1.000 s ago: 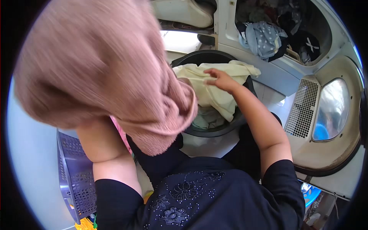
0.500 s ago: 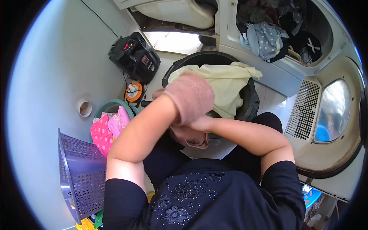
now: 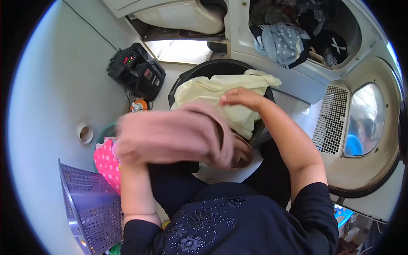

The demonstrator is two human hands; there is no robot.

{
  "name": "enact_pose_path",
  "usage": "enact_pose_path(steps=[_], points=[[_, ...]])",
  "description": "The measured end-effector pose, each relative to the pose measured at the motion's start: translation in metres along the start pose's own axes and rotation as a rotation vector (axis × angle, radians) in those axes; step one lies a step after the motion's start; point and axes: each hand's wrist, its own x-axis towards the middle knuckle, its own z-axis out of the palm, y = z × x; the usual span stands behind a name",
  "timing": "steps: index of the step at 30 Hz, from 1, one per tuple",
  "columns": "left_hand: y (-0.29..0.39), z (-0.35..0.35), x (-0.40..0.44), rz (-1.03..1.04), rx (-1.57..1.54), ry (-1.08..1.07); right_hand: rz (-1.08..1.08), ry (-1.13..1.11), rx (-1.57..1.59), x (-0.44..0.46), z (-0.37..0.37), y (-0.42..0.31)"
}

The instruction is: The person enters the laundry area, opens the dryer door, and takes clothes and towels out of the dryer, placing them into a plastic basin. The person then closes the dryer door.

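Note:
A dusty-pink cloth (image 3: 174, 134), blurred by motion, stretches across the space in front of me. My left forearm runs up into its left end, and the fabric covers the hand, so its fingers are hidden. My right hand (image 3: 243, 97) hovers above the pale yellow cloth (image 3: 204, 87), apart from the pink one, with its fingers curled together; anything between them is too small to tell. The yellow cloth lies over a black tub (image 3: 225, 64) on the floor.
An open dryer (image 3: 289, 78) holds clothes, a grey dotted one (image 3: 282, 42) hanging out; its round door (image 3: 365, 170) stands at right. At left are a black speaker (image 3: 136, 72), a purple basket (image 3: 95, 208) and pink dotted fabric (image 3: 107, 163) in a green tub (image 3: 104, 134).
The pink cloth was raised high at left, then bunched around my left forearm with both hands together; now it swings out leftward. My right hand has moved up and away from it.

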Motion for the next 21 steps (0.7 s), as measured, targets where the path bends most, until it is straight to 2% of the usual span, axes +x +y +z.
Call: enact_pose_path(steps=[2, 4, 5, 7, 9, 10, 12, 13, 14, 15, 16, 18, 19, 21], points=[[0.043, -0.018, -0.018, 0.18, -0.015, -0.052, -0.02, 0.541, -0.402, 0.007, -0.03, 0.012], [0.069, -0.045, -0.031, 0.369, -0.034, -0.096, -0.103, 0.821, -0.676, 0.023, -0.092, 0.048], [0.077, -0.06, -0.034, 0.37, -0.039, -0.096, -0.101, 0.821, -0.68, 0.021, -0.108, 0.056], [0.085, -0.084, -0.037, 0.44, 1.003, 0.814, 0.314, 1.116, -1.363, 0.024, -0.14, 0.064], [0.056, -0.081, -0.039, 0.333, 1.435, 0.744, 0.526, 1.093, -1.286, 0.033, -0.158, 0.083], [0.035, -0.084, -0.04, 0.285, 1.391, 0.56, 0.588, 1.028, -1.251, 0.044, -0.166, 0.108], [-0.006, -0.08, -0.037, 0.22, 1.592, 0.345, 0.597, 0.747, -1.233, 0.093, -0.175, 0.182], [-0.01, -0.079, -0.033, 0.221, 1.588, 0.346, 0.672, 0.576, -1.061, 0.107, -0.14, 0.184], [-0.012, -0.077, -0.029, 0.18, 1.613, 0.341, 0.601, 0.425, -0.993, 0.138, -0.138, 0.241], [-0.013, -0.075, -0.026, 0.139, 1.635, 0.336, 0.652, 0.239, -1.159, 0.157, -0.104, 0.265], [-0.014, -0.073, -0.024, 0.099, 1.657, 0.335, 0.466, -0.026, -1.149, 0.169, -0.082, 0.282], [-0.016, -0.071, -0.018, 0.074, 1.673, 0.338, 0.454, 0.011, -0.995, 0.163, -0.033, 0.295], [-0.016, -0.07, -0.013, 0.098, 1.625, 0.35, 0.481, 0.004, -0.965, 0.158, -0.021, 0.297], [-0.019, -0.068, -0.003, 0.142, 1.527, 0.351, 0.399, -0.045, -0.84, 0.149, -0.018, 0.279]])
